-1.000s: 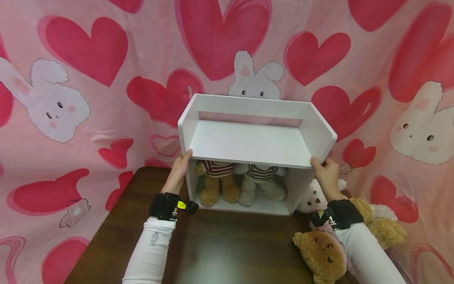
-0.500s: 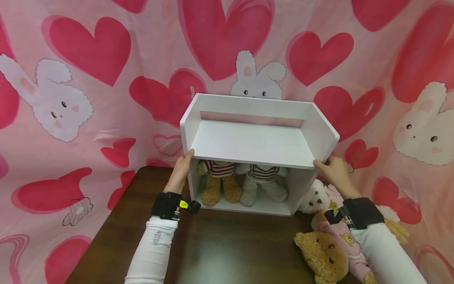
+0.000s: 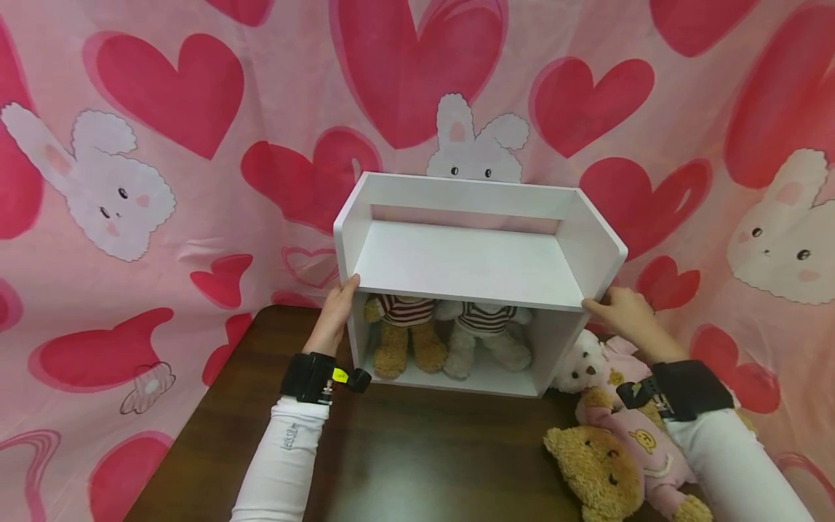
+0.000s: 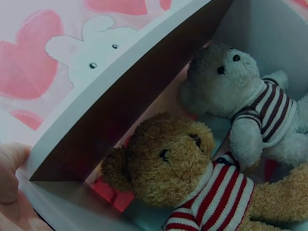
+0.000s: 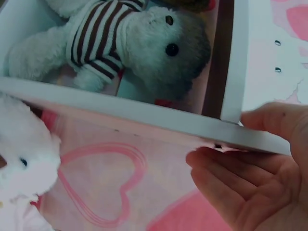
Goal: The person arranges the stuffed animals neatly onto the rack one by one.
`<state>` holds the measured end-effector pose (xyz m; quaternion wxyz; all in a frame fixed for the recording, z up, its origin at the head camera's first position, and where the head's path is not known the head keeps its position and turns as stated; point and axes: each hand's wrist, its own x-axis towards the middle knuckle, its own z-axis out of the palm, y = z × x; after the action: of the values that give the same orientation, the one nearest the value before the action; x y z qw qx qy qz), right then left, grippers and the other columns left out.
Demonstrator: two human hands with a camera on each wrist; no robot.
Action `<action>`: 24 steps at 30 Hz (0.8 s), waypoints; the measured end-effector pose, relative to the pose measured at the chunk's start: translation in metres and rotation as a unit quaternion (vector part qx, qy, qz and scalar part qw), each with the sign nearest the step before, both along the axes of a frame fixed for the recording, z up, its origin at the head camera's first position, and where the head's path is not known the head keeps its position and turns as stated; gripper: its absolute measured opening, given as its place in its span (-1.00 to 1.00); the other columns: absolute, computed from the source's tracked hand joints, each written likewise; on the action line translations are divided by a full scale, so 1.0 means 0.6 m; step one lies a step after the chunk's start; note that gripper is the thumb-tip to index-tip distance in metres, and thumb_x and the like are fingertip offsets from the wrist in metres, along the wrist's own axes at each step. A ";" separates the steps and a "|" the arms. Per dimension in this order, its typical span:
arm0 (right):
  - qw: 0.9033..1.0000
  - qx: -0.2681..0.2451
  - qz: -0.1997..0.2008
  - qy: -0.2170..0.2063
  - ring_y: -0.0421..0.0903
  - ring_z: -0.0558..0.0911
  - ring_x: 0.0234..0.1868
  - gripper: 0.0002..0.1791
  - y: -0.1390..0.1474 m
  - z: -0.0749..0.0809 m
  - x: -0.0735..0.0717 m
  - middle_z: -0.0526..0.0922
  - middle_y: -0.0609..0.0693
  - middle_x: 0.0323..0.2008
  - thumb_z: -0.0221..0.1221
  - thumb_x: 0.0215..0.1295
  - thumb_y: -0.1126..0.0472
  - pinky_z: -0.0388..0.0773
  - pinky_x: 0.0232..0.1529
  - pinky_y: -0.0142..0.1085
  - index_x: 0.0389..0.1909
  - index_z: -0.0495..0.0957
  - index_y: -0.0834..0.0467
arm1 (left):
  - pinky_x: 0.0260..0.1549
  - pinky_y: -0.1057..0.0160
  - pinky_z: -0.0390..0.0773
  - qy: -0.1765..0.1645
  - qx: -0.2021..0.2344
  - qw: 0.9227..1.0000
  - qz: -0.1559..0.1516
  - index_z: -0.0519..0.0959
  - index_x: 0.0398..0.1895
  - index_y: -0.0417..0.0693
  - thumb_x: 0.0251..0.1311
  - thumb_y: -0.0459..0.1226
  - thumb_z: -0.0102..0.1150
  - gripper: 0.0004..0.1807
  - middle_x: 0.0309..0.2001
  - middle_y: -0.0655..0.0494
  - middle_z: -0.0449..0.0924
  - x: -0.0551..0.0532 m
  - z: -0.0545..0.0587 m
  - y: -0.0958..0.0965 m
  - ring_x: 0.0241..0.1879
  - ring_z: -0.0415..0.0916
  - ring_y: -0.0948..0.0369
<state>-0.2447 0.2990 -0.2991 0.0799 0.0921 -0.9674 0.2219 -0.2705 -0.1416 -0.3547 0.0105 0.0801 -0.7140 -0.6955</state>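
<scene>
A white two-level shelf [image 3: 466, 264] stands on the dark wooden table. My left hand [image 3: 335, 313] grips its left side panel, the thumb at the front corner of the middle board. On the opposite side panel, my right hand [image 3: 628, 317] pinches the edge, thumb on the middle board's corner and fingers along the outer face. Inside the lower compartment sit two teddy bears: a brown one [image 4: 168, 156] in a red-and-white striped sweater and a pale grey one [image 5: 159, 45] in a dark-striped sweater. Their heads are hidden under the middle board in the head view.
Right of the shelf, a brown teddy bear [image 3: 603, 471] in pink lies on the table [image 3: 417, 449]. A white bear [image 3: 583, 362] in pink lies behind it, close to the side panel and partly hidden by my right forearm. A pink heart-patterned cloth [image 3: 287, 87] hangs behind.
My right wrist and forearm have swung outward to the right, uncovering more of the pink-dressed bears. The left hand keeps its place on the shelf, and the head view has shifted slightly.
</scene>
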 end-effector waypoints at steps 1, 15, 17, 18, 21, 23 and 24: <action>1.000 0.007 0.009 -0.003 0.04 0.58 -0.47 -0.43 0.001 0.002 0.001 0.58 0.38 -0.31 0.12 0.23 0.03 0.57 -0.48 -0.17 -0.08 0.40 0.52 | 0.30 -0.05 -0.18 0.000 0.001 1.000 0.000 -0.07 0.39 -0.25 0.35 -0.01 -0.22 -0.29 0.40 -0.15 -0.12 0.000 -0.001 0.000 0.37 -0.20 0.00; 0.991 0.040 0.117 -0.057 0.24 0.60 -0.18 -0.51 0.021 0.014 0.020 0.58 0.35 -0.16 0.17 0.20 0.14 0.56 -0.27 0.00 0.02 0.43 0.43 | 0.30 -0.05 -0.19 0.003 0.004 1.000 -0.009 -0.08 0.38 -0.29 0.36 -0.01 -0.23 -0.29 0.40 -0.16 -0.14 -0.001 -0.003 -0.004 0.37 -0.21 0.01; 0.989 0.038 0.131 -0.053 0.23 0.61 -0.20 -0.53 0.025 0.012 0.023 0.59 0.35 -0.17 0.18 0.19 0.17 0.57 -0.29 -0.02 0.01 0.45 0.43 | 0.30 -0.05 -0.19 0.001 0.001 1.000 -0.010 -0.10 0.39 -0.29 0.36 -0.01 -0.23 -0.28 0.40 -0.16 -0.15 -0.001 -0.003 -0.004 0.38 -0.22 0.00; 0.988 0.039 0.139 -0.050 0.22 0.61 -0.21 -0.54 0.028 0.011 0.024 0.59 0.34 -0.18 0.19 0.18 0.18 0.58 -0.30 -0.04 0.00 0.46 0.43 | 0.30 -0.05 -0.19 0.000 0.000 1.000 -0.009 -0.10 0.39 -0.29 0.35 0.00 -0.23 -0.27 0.40 -0.16 -0.15 -0.001 -0.004 -0.004 0.38 -0.22 0.00; 0.985 0.050 0.162 -0.036 0.18 0.62 -0.22 -0.59 0.036 0.007 0.027 0.62 0.29 -0.22 0.22 0.14 0.23 0.59 -0.33 -0.11 -0.04 0.49 0.42 | 0.30 -0.04 -0.18 0.008 0.001 1.000 -0.008 -0.08 0.38 -0.32 0.36 -0.02 -0.23 -0.29 0.39 -0.18 -0.13 -0.002 -0.005 -0.004 0.37 -0.20 -0.01; 0.983 0.051 0.172 -0.033 0.16 0.63 -0.24 -0.59 0.042 0.004 0.029 0.63 0.27 -0.23 0.23 0.11 0.26 0.59 -0.35 -0.15 -0.06 0.50 0.42 | 0.30 -0.03 -0.17 0.016 0.003 1.000 -0.007 -0.06 0.36 -0.34 0.36 -0.04 -0.23 -0.30 0.38 -0.20 -0.10 -0.001 -0.006 -0.003 0.36 -0.18 -0.01; 0.983 0.051 0.174 -0.031 0.16 0.63 -0.25 -0.60 0.045 0.002 0.030 0.63 0.26 -0.24 0.24 0.09 0.28 0.60 -0.36 -0.17 -0.07 0.50 0.43 | 0.30 -0.02 -0.16 0.019 0.005 1.000 -0.008 -0.05 0.36 -0.36 0.36 -0.04 -0.23 -0.30 0.38 -0.21 -0.10 -0.001 -0.006 -0.003 0.36 -0.18 -0.01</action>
<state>-0.2265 0.3261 -0.2980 0.0051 0.2560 -0.9488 0.1851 -0.2713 -0.1432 -0.3582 0.0188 0.0613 -0.7110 -0.7002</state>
